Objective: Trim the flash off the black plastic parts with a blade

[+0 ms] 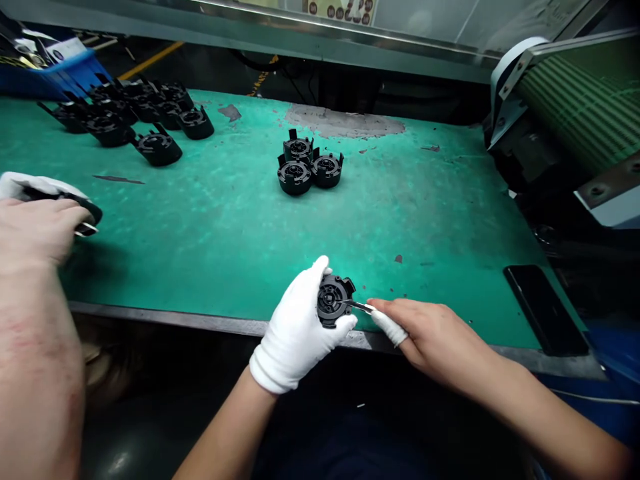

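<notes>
Co-worker's bare hand is handling a dark part, well left of the housing trio. Left gloved hand is wrapping around a black housing, wearer's side of the trio. Right hand is pinching a thin tool, nearer and right of the trio, tip reaching over the housing. Risk: weak left grip could be letting the housing turn, tip skidding into that hand.
</notes>
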Demonstrator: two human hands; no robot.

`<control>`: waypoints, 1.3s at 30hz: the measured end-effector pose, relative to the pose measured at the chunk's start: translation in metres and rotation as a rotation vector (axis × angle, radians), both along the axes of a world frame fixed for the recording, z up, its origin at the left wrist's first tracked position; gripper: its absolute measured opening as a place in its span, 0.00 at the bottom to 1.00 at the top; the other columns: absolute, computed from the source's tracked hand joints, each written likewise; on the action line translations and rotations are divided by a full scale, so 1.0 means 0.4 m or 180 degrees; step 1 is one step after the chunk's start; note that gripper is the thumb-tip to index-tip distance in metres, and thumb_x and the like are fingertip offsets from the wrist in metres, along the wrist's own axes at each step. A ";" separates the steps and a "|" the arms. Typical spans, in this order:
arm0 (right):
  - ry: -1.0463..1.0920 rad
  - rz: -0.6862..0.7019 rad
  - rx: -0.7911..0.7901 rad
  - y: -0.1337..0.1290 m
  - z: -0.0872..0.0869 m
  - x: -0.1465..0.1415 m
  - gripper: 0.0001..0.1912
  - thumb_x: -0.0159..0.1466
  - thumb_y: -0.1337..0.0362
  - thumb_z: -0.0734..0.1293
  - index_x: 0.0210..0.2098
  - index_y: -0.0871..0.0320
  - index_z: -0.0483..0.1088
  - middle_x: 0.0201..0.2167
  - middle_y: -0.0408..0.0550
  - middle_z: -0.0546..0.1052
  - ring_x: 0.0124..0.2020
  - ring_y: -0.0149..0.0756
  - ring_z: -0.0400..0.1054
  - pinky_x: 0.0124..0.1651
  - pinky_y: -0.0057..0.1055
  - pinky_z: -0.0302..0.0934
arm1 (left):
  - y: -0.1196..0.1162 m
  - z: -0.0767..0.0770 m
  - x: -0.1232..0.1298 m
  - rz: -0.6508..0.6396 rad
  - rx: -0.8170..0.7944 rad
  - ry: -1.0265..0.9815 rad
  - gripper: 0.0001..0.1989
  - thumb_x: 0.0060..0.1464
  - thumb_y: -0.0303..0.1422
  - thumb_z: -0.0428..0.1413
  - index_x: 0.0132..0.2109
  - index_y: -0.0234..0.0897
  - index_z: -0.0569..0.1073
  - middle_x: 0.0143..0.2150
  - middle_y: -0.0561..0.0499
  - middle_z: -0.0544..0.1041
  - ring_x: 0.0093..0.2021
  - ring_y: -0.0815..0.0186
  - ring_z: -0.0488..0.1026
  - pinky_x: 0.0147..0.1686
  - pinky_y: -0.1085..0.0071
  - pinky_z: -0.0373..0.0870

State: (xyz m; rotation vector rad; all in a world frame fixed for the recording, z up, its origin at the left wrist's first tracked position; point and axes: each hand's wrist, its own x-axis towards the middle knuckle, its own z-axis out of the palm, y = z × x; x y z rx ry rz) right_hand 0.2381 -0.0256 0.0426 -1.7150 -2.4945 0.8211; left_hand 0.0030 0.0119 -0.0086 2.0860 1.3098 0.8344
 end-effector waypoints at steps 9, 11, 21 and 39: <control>-0.0032 0.0369 -0.0413 0.043 0.034 0.005 0.30 0.61 0.75 0.59 0.61 0.52 0.69 0.51 0.48 0.79 0.48 0.44 0.76 0.50 0.39 0.69 | 0.018 0.015 -0.005 -0.0279 -0.0218 0.0175 0.46 0.52 0.42 0.64 0.71 0.38 0.50 0.64 0.41 0.67 0.64 0.54 0.66 0.65 0.54 0.64; -0.0100 0.0339 -0.0341 0.045 0.032 0.011 0.32 0.61 0.75 0.59 0.62 0.51 0.67 0.53 0.48 0.78 0.50 0.46 0.75 0.51 0.40 0.69 | 0.021 0.016 -0.007 -0.0303 -0.0248 0.0180 0.46 0.52 0.41 0.64 0.70 0.38 0.50 0.64 0.41 0.66 0.65 0.54 0.66 0.66 0.55 0.63; 0.0047 0.0590 -0.0300 0.058 0.033 0.016 0.32 0.59 0.76 0.60 0.61 0.50 0.67 0.48 0.47 0.80 0.46 0.42 0.76 0.46 0.34 0.67 | 0.062 0.029 -0.018 -0.0942 -0.0377 0.0135 0.42 0.54 0.43 0.63 0.69 0.39 0.53 0.66 0.43 0.65 0.66 0.56 0.64 0.67 0.58 0.62; 0.1818 -0.0799 -0.1528 0.012 0.016 -0.011 0.12 0.72 0.59 0.58 0.43 0.54 0.72 0.35 0.43 0.75 0.34 0.33 0.68 0.36 0.28 0.57 | -0.008 -0.008 0.019 0.0220 0.0203 0.0095 0.44 0.48 0.47 0.68 0.65 0.35 0.59 0.61 0.38 0.68 0.63 0.50 0.67 0.64 0.53 0.66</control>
